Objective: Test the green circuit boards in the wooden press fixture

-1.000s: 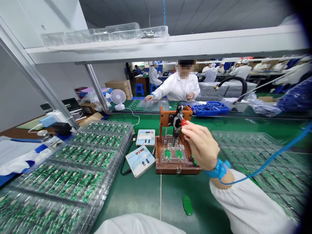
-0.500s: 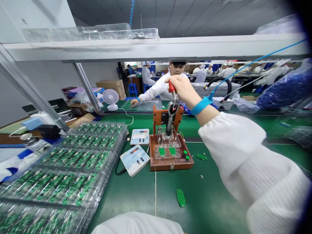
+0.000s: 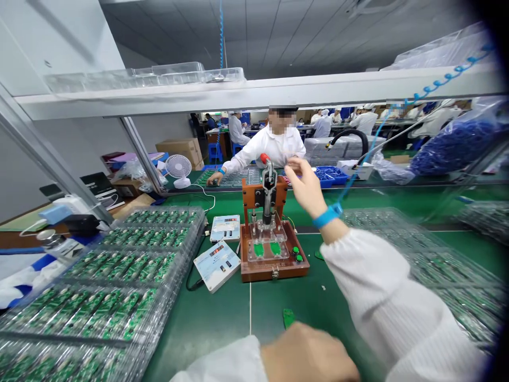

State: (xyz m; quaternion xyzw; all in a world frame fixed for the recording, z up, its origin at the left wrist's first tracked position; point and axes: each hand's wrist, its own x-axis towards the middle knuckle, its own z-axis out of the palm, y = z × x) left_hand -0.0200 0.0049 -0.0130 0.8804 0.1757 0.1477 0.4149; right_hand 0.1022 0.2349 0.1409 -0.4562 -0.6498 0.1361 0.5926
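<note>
My right hand (image 3: 305,185), with a blue wrist strap (image 3: 328,216), is raised just right of a toggle clamp (image 3: 269,183) with a red-tipped handle. Its fingers are loosely curved and apart, holding nothing. The clamp stands upright on a brown test fixture (image 3: 274,272); two green circuit boards (image 3: 275,248) sit under its clear plate. At the bottom edge my left hand (image 3: 310,354) is blurred and its fingers are hidden. A loose green board (image 3: 288,317) lies just beyond it, partly covered. Another board (image 3: 318,255) shows beside my right sleeve.
Trays of circuit boards (image 3: 119,265) are stacked at left, and more trays (image 3: 421,254) lie at right. Two white meter boxes (image 3: 218,266) stand left of the fixture. A shelf (image 3: 254,95) crosses above. A co-worker (image 3: 274,143) reaches toward a tray opposite, near a fan (image 3: 178,168).
My right hand has let go of the red clamp handle and moved lower and to the right. My left hand has come into view at the bottom. The view has shifted slightly.
</note>
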